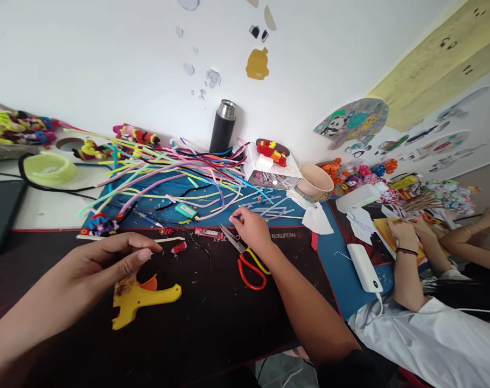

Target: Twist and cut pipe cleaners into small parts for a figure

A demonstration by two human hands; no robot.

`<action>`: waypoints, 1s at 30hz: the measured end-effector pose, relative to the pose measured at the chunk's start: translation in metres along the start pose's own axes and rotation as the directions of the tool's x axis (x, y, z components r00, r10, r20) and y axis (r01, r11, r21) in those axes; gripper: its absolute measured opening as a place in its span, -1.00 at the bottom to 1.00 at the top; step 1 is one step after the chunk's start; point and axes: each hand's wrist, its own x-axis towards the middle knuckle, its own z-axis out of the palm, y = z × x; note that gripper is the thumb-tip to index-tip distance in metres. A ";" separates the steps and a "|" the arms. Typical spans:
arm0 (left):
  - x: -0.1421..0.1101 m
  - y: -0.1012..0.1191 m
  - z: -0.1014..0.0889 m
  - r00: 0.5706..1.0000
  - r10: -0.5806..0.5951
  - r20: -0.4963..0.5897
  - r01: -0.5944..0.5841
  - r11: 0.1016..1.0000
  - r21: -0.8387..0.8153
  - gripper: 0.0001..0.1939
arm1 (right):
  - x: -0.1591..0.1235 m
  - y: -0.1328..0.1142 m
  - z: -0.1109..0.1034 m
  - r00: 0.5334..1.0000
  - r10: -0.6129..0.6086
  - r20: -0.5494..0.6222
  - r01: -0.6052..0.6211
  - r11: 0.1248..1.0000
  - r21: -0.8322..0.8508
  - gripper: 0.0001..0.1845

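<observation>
My left hand (107, 258) hovers over the black mat (196, 318), fingers loosely curled and pressed together; I cannot make out anything in them. Just below it lies a yellow glue gun (142, 299). My right hand (251, 229) reaches forward to the edge of the blue mat (180, 213), fingertips pinching something small and dark among the pipe cleaners (168, 172). Red-and-yellow scissors (247, 261) lie right beside that hand, touching its wrist side. A small red fuzzy piece (179, 247) rests between the two hands.
A black flask (223, 126) stands against the wall. A box (271, 170) and a bowl (314, 182) sit to the right. Another person's hands (404, 234) work at the right next to a white power bank (364, 268). A green tape roll (50, 168) lies at left.
</observation>
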 end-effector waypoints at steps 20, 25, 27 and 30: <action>-0.010 -0.004 -0.003 0.996 -0.080 -0.046 0.078 0.996 -0.052 -0.32 | -0.007 0.006 0.008 0.996 -0.057 -0.063 0.055 0.998 -0.036 -0.79; -0.006 0.001 -0.001 0.995 -0.085 -0.050 0.083 0.995 -0.052 -0.31 | -0.007 0.004 0.007 0.995 -0.080 -0.057 0.076 0.994 -0.077 -0.82; -0.005 0.000 -0.001 0.995 -0.077 -0.062 0.074 0.996 -0.040 -0.33 | -0.006 0.003 0.006 0.995 -0.087 -0.049 0.082 0.992 -0.096 -0.82; -0.004 -0.003 0.000 0.995 -0.082 -0.050 0.080 0.996 -0.038 -0.35 | -0.006 0.001 0.005 0.995 -0.091 -0.038 0.085 0.989 -0.124 -0.81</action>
